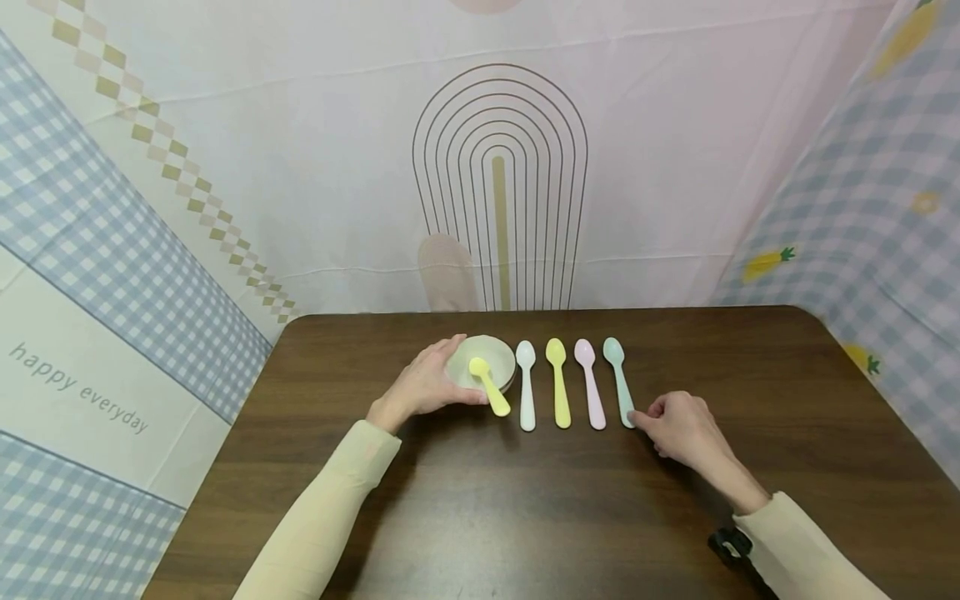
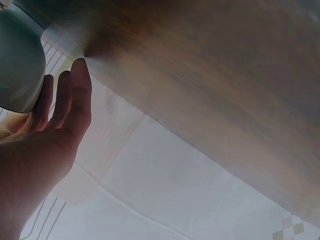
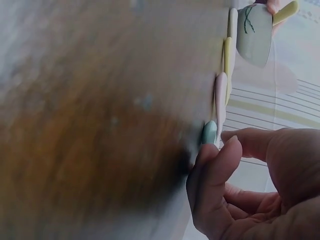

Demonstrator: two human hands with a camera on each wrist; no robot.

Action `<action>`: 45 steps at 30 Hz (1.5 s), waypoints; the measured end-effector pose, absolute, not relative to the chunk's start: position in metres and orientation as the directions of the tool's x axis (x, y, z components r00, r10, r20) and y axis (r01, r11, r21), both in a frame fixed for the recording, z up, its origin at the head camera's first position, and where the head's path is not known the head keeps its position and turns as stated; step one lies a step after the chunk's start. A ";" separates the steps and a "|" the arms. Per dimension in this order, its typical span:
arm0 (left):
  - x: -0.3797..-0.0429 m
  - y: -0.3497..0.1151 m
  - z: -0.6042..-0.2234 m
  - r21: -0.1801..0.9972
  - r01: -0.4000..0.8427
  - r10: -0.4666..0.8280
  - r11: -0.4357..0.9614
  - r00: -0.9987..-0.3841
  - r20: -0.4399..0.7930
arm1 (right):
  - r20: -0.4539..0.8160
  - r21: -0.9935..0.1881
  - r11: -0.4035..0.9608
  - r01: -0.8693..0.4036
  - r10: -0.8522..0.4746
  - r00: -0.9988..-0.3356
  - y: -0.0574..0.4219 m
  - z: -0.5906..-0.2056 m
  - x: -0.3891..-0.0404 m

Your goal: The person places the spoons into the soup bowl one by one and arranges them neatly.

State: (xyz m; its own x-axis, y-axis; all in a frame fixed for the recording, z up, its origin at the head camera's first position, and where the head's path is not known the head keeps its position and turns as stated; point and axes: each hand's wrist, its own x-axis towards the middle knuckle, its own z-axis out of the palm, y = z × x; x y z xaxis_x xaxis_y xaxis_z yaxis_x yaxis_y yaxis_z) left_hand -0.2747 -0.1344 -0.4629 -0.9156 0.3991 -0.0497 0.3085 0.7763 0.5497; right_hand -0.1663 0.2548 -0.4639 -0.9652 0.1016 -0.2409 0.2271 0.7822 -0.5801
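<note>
A pale bowl (image 1: 461, 364) with a green pattern on its side stands at the left end of a row of spoons. My left hand (image 1: 427, 385) grips it by the left side, thumb near, fingers far. Inside it leans a yellow spoon (image 1: 491, 390), its handle over the near rim. To the right lie a white spoon (image 1: 527, 387), another yellow spoon (image 1: 559, 385), a pink spoon (image 1: 590, 386) and a mint-green spoon (image 1: 620, 385). My right hand (image 1: 686, 429) pinches the handle end of the mint-green spoon, whose tip (image 3: 209, 132) shows between thumb and finger in the right wrist view.
The spoons lie side by side on a dark wooden table (image 1: 495, 517), bowls pointing away from me. Behind the table's far edge hangs a pale cloth (image 1: 330, 167) with a line-arch print. Checked cloths (image 1: 892, 208) cover both sides.
</note>
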 end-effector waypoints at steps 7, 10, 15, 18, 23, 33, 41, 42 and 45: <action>-0.274 -0.135 -0.462 0.550 0.304 0.396 0.778 -0.917 -0.054 | -0.253 -0.571 0.784 0.242 0.113 -0.961 0.252 -0.464 -0.167; -0.273 -0.135 -0.462 0.549 0.306 0.398 0.778 -0.916 -0.053 | -0.256 -0.568 0.785 0.246 0.116 -0.960 0.251 -0.464 -0.168; -0.273 -0.134 -0.461 0.547 0.310 0.401 0.778 -0.915 -0.052 | -0.267 -0.568 0.782 0.255 0.118 -0.956 0.248 -0.464 -0.169; -0.273 -0.134 -0.461 0.549 0.308 0.400 0.777 -0.915 -0.053 | -0.261 -0.565 0.788 0.245 0.111 -0.959 0.247 -0.463 -0.169; -0.274 -0.134 -0.463 0.550 0.308 0.401 0.777 -0.914 -0.054 | -0.251 -0.566 0.790 0.234 0.105 -0.962 0.247 -0.463 -0.169; -0.274 -0.134 -0.464 0.545 0.305 0.398 0.781 -0.916 -0.058 | -0.260 -0.574 0.781 0.245 0.110 -0.959 0.246 -0.464 -0.172; -0.274 -0.134 -0.463 0.549 0.302 0.397 0.780 -0.916 -0.061 | -0.260 -0.580 0.779 0.239 0.101 -0.960 0.244 -0.464 -0.173; -0.274 -0.134 -0.463 0.549 0.301 0.398 0.780 -0.915 -0.062 | -0.262 -0.579 0.779 0.240 0.101 -0.960 0.244 -0.464 -0.173; -0.273 -0.134 -0.463 0.552 0.301 0.398 0.778 -0.915 -0.062 | -0.267 -0.577 0.779 0.244 0.102 -0.958 0.244 -0.464 -0.172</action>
